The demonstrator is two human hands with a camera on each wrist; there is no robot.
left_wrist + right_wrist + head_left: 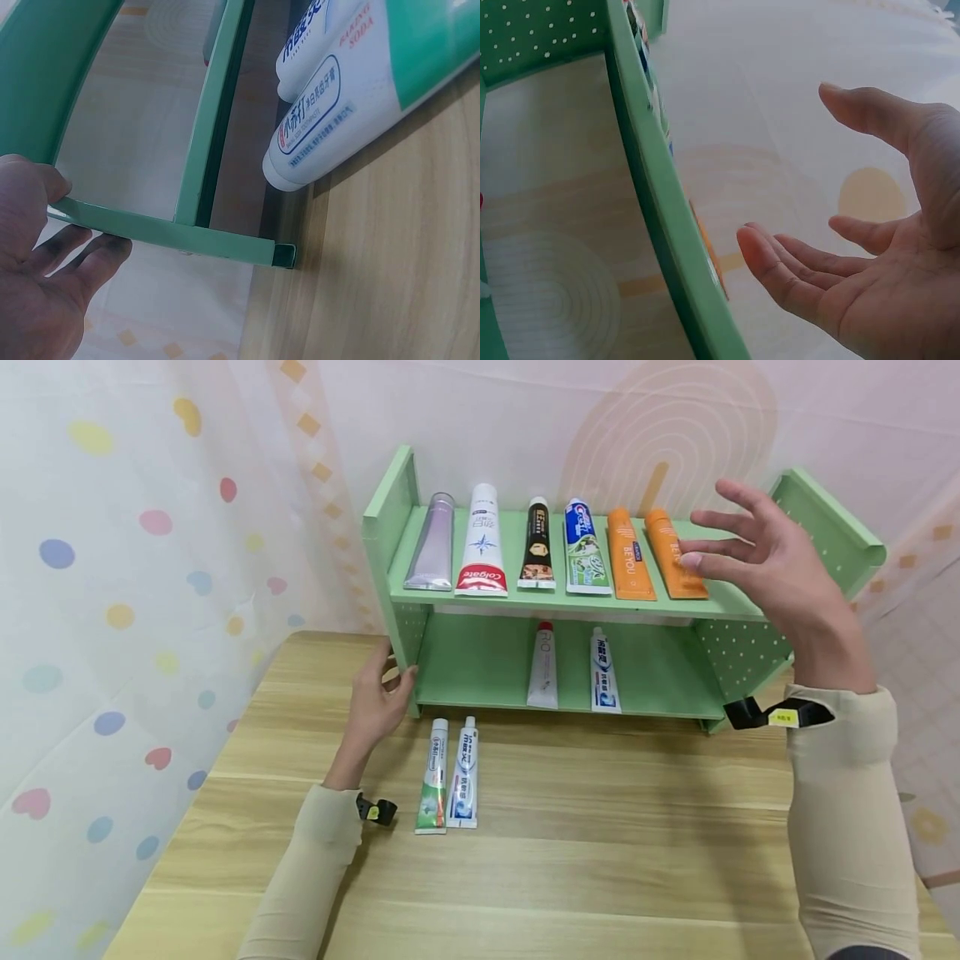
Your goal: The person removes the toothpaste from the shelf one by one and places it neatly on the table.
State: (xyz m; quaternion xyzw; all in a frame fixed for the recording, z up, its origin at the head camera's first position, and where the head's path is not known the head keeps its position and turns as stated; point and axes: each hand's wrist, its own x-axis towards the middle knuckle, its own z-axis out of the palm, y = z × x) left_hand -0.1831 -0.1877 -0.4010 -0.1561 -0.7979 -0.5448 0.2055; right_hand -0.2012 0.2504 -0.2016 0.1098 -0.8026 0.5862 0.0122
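Note:
My left hand [377,697] grips the edge of the left side panel of a green two-tier shelf [480,647]. In the left wrist view, the thumb and fingers [105,259] lie on opposite sides of that panel. My right hand [768,556] is raised at the upper tier's right end, its fingers spread and nothing between them. Nearest to it lies an orange toothpaste tube [677,560], beside a second orange tube [630,560]. Leftward along this tier follow a green-and-blue tube [587,552], a black tube [537,547], a Colgate tube [482,543] and a mauve tube [433,547].
The lower tier bears a red-capped tube [543,668] and a blue-and-white tube [603,672]. On the wooden table [600,852], a green-and-white tube [432,777] and another blue-and-white tube [464,777] lie side by side before the shelf. A patterned cloth [150,610] hangs behind.

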